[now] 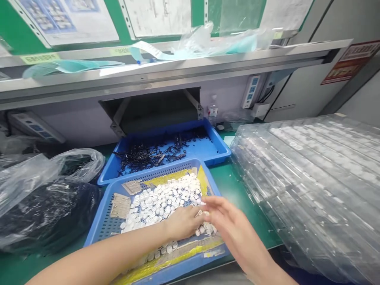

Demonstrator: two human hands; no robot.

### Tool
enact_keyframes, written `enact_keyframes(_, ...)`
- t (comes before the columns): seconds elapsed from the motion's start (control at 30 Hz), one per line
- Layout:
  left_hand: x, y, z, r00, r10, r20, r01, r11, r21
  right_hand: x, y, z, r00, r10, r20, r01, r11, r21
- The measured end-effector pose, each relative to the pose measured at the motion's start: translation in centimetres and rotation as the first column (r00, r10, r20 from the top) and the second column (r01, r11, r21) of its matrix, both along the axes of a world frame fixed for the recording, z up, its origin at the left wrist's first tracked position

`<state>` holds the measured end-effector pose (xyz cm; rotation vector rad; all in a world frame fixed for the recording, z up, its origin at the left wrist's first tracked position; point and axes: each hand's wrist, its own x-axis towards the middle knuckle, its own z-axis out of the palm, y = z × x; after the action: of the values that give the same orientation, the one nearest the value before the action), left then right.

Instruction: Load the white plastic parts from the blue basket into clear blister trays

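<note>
A blue perforated tray (102,221) in front of me holds a heap of small white parts (162,202) on yellow sheets. My left hand (184,221) rests on the heap's right side with its fingers curled down into the parts. My right hand (227,221) comes in from the lower right; its fingertips pinch one small white part (203,202) just above the heap. The two hands almost touch.
Behind stands a second blue tray (208,148) of small black parts (148,152). A tall stack of clear blister trays (311,186) fills the right side. Plastic bags with dark contents (44,206) lie at left. A shelf edge (178,71) runs overhead.
</note>
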<state>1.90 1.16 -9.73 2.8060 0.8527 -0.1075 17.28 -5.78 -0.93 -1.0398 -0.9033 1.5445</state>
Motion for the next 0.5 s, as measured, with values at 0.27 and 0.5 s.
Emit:
enact_keyframes(0.27, -3.4, 0.8, 6.9, 0.905, 0.383, 0.184, -0.328, 0.905, -0.272, -4.1, 3.5, -2.0, 0.860, -0.300, -0.414, 0.069, 0.870, -0.488)
enact_keyframes(0.5, -1.9, -1.2, 11.1, 0.822, 0.440, 0.360, -0.204, 0.819, -0.536, -4.3, 3.4, -1.3, 0.658, -0.230, -0.717, -0.214, 0.856, -0.471)
